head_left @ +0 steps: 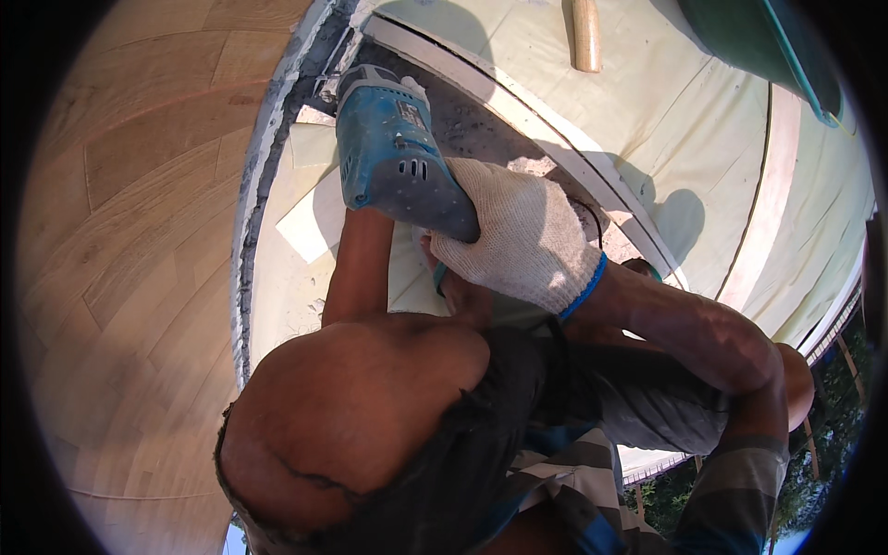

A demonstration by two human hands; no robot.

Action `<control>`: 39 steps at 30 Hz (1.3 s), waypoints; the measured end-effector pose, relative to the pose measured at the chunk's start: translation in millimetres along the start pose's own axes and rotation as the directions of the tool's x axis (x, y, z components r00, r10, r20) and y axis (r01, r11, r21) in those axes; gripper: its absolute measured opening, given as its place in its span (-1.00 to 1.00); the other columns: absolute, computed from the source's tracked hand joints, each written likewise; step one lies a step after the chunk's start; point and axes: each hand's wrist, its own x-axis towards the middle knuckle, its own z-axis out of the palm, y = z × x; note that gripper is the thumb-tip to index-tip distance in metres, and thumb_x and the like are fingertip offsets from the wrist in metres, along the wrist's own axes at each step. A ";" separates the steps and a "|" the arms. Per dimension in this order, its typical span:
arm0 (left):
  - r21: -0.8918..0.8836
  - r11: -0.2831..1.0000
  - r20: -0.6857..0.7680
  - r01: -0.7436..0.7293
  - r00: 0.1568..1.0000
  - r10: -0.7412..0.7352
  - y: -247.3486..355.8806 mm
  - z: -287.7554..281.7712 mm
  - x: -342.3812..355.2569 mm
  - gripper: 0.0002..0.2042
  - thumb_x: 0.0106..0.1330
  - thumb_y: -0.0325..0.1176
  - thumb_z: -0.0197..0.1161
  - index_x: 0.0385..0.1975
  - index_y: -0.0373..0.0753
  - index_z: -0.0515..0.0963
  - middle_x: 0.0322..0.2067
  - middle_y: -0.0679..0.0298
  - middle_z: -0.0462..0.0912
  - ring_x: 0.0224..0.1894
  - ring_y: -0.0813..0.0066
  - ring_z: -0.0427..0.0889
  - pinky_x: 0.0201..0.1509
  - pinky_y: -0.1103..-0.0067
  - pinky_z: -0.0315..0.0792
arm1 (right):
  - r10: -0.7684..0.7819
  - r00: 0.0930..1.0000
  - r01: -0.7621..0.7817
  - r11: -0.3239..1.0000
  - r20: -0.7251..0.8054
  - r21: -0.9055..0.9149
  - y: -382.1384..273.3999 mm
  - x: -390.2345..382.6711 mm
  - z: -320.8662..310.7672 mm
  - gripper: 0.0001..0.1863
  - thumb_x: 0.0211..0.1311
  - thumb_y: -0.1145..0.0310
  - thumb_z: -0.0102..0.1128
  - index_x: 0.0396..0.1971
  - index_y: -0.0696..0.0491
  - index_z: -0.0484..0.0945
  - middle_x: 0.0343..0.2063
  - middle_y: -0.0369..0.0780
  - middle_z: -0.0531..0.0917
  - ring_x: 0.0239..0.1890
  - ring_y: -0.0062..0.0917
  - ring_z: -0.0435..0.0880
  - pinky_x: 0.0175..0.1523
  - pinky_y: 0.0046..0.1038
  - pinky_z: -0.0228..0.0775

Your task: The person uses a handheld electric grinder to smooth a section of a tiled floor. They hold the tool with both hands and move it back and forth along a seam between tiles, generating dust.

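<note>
My right hand (523,231), in a knitted off-white work glove with a blue cuff, is wrapped round the dark grey rear handle of a teal power tool (384,139). The tool's front end points away from me, toward a rough, broken joint (324,74) along the floor's edge. Its working tip is too unclear to name the exact kind of tool. My left forearm (363,268) rises behind the tool's body. The left hand is hidden there, so its fingers do not show.
Wooden plank flooring (157,203) lies left of the joint. Pale sheeting (712,102) covers the right side, crossed by wooden battens (768,199). A round wooden piece (585,37) and a green container (768,46) sit at the far right. My bent knee (342,407) is close below the tool.
</note>
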 end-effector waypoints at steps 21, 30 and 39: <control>0.708 0.672 0.017 -0.215 0.957 0.288 -27.2 22.5 -14.8 -0.57 0.55 -0.17 0.37 0.06 -0.50 0.54 -0.18 0.01 0.74 -0.14 0.15 0.84 0.00 0.36 0.89 | -0.108 0.994 0.109 0.974 0.014 -0.199 -17.9 3.2 37.1 -0.53 0.24 0.11 0.49 -0.07 0.18 0.63 -0.30 0.02 0.79 -0.27 -0.06 0.86 -0.17 -0.07 0.73; 0.695 0.676 0.073 -0.243 0.960 0.270 -40.9 20.0 -16.2 -0.55 0.57 -0.39 0.36 0.21 -0.60 0.36 -0.15 0.00 0.67 -0.12 0.17 0.84 -0.08 0.44 0.89 | -0.122 0.993 0.120 0.971 0.004 -0.206 -18.8 5.8 43.5 -0.47 0.19 0.11 0.52 -0.03 0.22 0.64 -0.33 0.03 0.80 -0.27 -0.05 0.87 -0.17 -0.07 0.74; 0.543 0.820 0.189 -0.181 0.978 0.090 -11.9 -4.1 -2.0 -0.54 0.57 -0.23 0.41 0.21 -0.52 0.54 -0.01 -0.02 0.78 0.07 0.03 0.86 0.24 0.24 0.82 | -0.140 0.989 0.149 0.945 0.052 -0.292 -19.6 19.7 7.4 -0.64 0.22 0.12 0.41 -0.14 0.09 0.71 -0.31 0.00 0.80 -0.18 -0.01 0.84 -0.09 -0.03 0.70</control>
